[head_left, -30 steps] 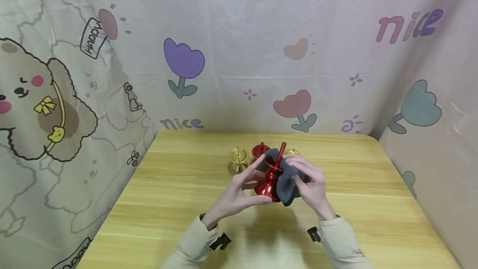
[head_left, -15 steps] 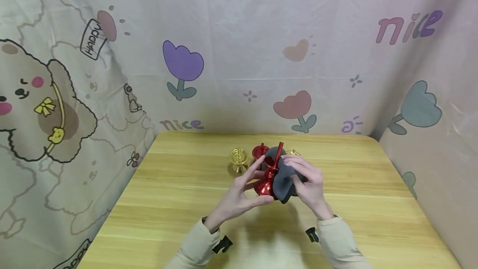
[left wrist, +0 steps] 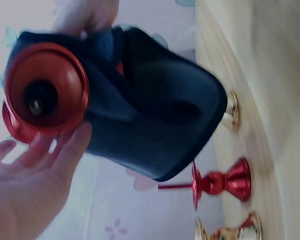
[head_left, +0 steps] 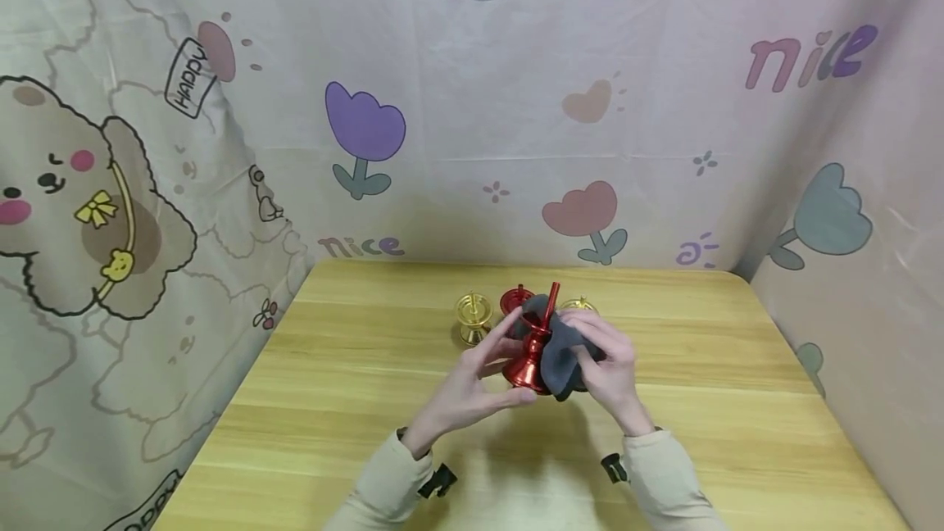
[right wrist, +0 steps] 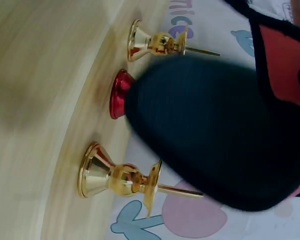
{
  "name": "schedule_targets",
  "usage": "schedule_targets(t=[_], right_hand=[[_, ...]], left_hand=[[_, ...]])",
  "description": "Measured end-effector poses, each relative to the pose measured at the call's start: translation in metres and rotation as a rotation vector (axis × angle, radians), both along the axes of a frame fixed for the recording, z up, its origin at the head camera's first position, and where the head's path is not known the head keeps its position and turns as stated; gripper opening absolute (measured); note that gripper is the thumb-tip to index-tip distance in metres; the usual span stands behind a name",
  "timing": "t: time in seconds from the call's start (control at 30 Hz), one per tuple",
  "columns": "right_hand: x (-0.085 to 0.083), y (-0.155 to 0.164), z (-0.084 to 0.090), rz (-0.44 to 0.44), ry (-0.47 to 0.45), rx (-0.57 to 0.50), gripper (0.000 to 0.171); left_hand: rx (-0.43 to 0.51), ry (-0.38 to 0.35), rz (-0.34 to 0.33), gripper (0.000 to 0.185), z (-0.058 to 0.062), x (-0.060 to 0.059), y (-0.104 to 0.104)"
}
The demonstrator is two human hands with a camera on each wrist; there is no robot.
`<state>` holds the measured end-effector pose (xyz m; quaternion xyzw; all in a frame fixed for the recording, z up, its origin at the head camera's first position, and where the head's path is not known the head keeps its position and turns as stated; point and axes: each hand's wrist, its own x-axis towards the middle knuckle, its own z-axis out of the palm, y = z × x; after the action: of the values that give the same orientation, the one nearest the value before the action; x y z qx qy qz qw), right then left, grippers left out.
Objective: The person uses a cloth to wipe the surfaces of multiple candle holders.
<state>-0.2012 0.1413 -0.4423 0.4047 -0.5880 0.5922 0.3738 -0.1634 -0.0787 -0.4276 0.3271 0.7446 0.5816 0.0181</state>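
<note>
Curled round the flared base of the red candlestick (head_left: 533, 351), my left hand (head_left: 472, 383) has its grip on it above the bench (head_left: 354, 400), thumb and fingertips at the base rim; the left wrist view looks straight into the hollow underside of that base. My right hand (head_left: 608, 371) pinches a dark grey cloth (head_left: 560, 355) and presses it against the stem. Most of the stem is swallowed by the cloth; only the thin top pin pokes out above it. Behind my hands stand three more holders: a gold candlestick (head_left: 472, 318) to the left, clear to see, a second red candlestick (head_left: 515, 299) half hidden by my fingers and the cloth, and another gold one (head_left: 578, 302) of which only the top rim shows. Both wrist views are blurred and mostly filled by cloth.
</note>
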Motion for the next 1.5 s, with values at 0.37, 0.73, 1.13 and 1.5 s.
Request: schedule_targets(t=[0.37,0.73,1.13,1.5], right_hand=[[0.0061,-0.0025,0.0007,0.051,-0.120,-0.042,0.046],[0.0008,-0.0015,0.0032,0.025,0.030,0.026,0.037],[0.0012,0.0011,-0.0005,0.009,0.008,0.006,0.045],[0.0042,0.0030,0.0024,0.122,-0.126,-0.026,0.017]], left_hand=[[0.238,-0.136,-0.274,0.085,-0.0058,-0.0087,-0.0064],[0.094,0.014,-0.083,0.093,-0.0013,-0.0053,-0.0012],[0.043,-0.037,-0.099,0.091,-0.0056,-0.0045,-0.0022],[0.205,-0.094,-0.232,0.088,-0.0038,-0.0020,-0.0039]])
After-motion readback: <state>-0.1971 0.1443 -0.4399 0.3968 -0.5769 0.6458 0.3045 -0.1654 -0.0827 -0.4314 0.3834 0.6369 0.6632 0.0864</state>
